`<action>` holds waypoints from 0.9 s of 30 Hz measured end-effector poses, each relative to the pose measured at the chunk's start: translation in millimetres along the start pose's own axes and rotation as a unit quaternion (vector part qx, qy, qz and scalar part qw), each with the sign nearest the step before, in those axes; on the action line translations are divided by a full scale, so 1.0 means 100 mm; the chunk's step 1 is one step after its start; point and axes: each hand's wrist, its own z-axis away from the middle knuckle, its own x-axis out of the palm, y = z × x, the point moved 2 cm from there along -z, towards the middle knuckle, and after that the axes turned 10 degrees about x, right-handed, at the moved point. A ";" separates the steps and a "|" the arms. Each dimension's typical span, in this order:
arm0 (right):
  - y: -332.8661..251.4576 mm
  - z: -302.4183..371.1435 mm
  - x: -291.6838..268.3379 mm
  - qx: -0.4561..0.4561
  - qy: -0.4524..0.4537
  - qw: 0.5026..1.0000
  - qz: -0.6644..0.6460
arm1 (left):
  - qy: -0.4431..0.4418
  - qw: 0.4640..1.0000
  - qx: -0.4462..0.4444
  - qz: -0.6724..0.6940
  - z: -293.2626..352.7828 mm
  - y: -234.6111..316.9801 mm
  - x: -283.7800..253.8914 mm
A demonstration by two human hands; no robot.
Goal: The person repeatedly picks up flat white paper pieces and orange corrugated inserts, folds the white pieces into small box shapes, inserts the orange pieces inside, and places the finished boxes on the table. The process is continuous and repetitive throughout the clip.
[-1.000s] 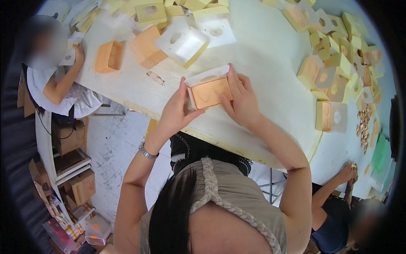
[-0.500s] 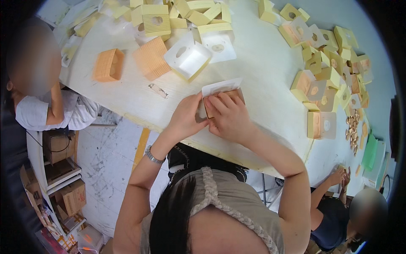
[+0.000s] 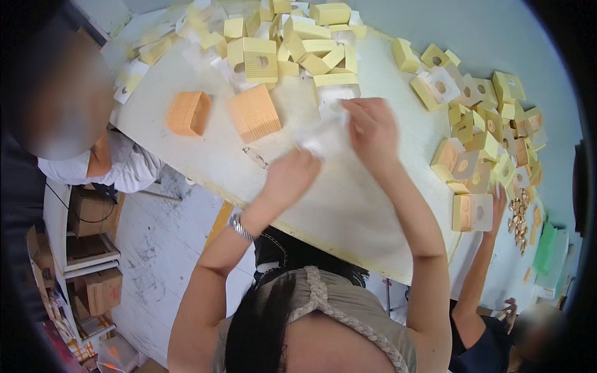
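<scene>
Between my two hands is a white box (image 3: 323, 133), smeared by motion, so its flaps and inside cannot be made out. My left hand (image 3: 292, 177) is closed with curled fingers at its near left edge. My right hand (image 3: 375, 133), raised and farther forward, pinches at its right side with thumb and fingers. Left of them on the table lie a ribbed orange-copper insert (image 3: 255, 113) and a second, hollow ribbed insert (image 3: 188, 114). A small crumpled silvery-brown piece (image 3: 255, 157) lies just left of my left hand.
Pale yellow boxes (image 3: 305, 46) are heaped at the far side. More boxes with round windows (image 3: 479, 155) crowd the right, beside small copper-coloured pieces (image 3: 518, 221). A co-worker's hand (image 3: 499, 202) reaches in there. Another person (image 3: 134, 165) is at the left, by a shelf (image 3: 93, 264).
My hands have moved apart, the right one up and forward. The box with a copper-coloured inside no longer shows between them; a blurred white box does. The right co-worker's arm has reached toward the boxes.
</scene>
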 end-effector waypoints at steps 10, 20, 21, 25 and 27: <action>-0.25 -0.46 1.71 0.450 -0.453 0.674 -0.372 | 0.080 0.994 0.045 0.063 0.39 0.21 -0.23; 0.58 0.01 0.49 0.559 -0.409 0.564 -0.449 | 0.119 0.984 -0.048 0.125 0.56 0.11 -0.22; 0.76 0.18 0.33 0.582 -0.411 0.555 -0.429 | 0.150 0.978 -0.076 0.120 0.52 0.13 -0.24; 0.84 0.56 -0.15 0.414 -0.304 0.856 -0.062 | 0.052 0.895 -0.200 0.394 0.49 -0.06 0.11; 0.70 0.83 -0.21 0.080 -0.150 0.973 0.155 | 0.027 0.876 -0.211 0.434 0.30 -0.04 0.02</action>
